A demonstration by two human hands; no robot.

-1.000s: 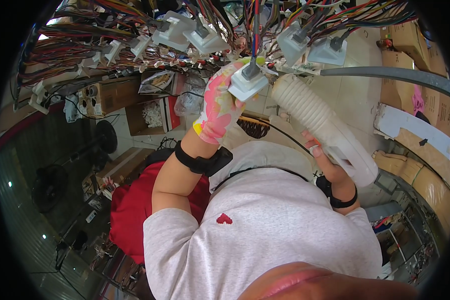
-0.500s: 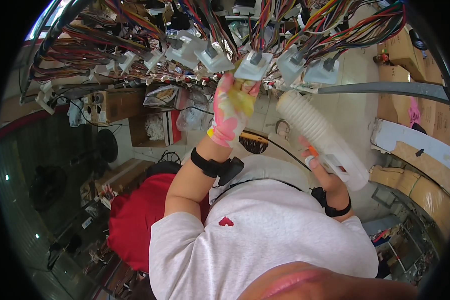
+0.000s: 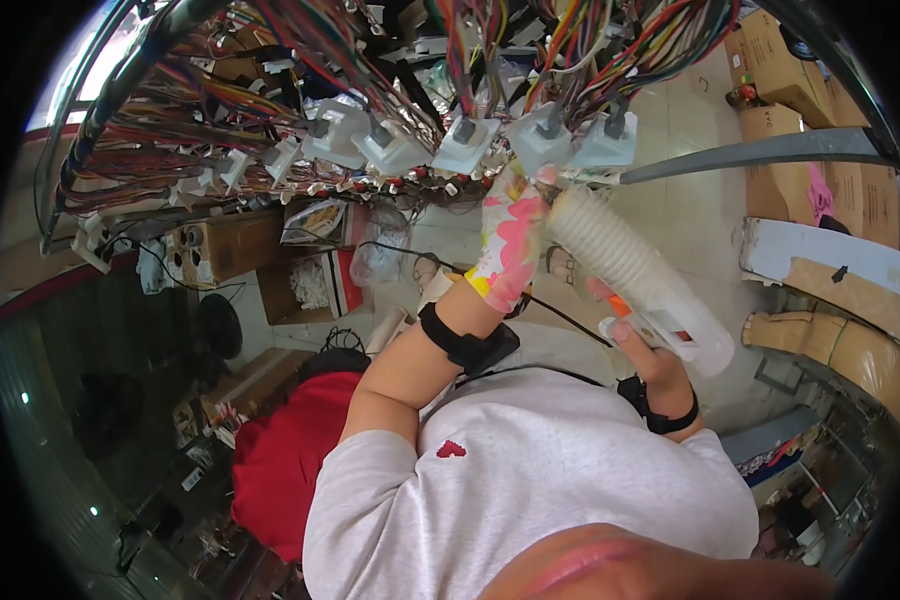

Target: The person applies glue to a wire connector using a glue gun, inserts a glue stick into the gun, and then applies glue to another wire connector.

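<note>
My left hand [image 3: 513, 232] wears a thin floral glove and reaches up to the underside of a white plastic connector holder [image 3: 540, 145]. Its fingers look drawn together there, partly hidden by the holder; what they hold cannot be seen. At the right, my right hand [image 3: 642, 345] grips a whitish gun-shaped tool [image 3: 625, 260] with a ribbed barrel and an orange trigger. The barrel's tip points up and left, close beside my left fingers. Bundles of coloured wires [image 3: 660, 50] run down to the holder and its neighbours, such as another white holder [image 3: 467, 147].
A dark grey curved bar [image 3: 760, 152] comes in from the right at the holders' height. Cardboard boxes [image 3: 840, 200] stand at the right, and an open carton [image 3: 295, 285] lies low at the left. Behind my left arm is a red cloth-covered thing [image 3: 285, 450].
My left hand has moved right, from one white holder to the one beside it, and is closer to the tool's tip. The rack has shifted left in view; my right hand keeps its hold.
</note>
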